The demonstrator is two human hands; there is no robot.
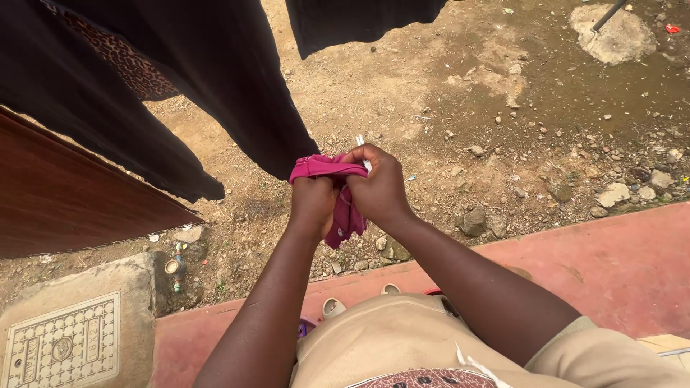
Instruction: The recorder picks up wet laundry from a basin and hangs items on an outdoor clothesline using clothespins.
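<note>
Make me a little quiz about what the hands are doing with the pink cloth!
1. True or false: both hands grip the magenta cloth.
2. What hangs just beyond the left hand? A) a dark garment B) a yellow towel C) a blue rope
3. What small white thing shows at the right hand?

Key
1. True.
2. A, the dark garment.
3. It looks like a clothes peg, mostly hidden by the fingers.
</note>
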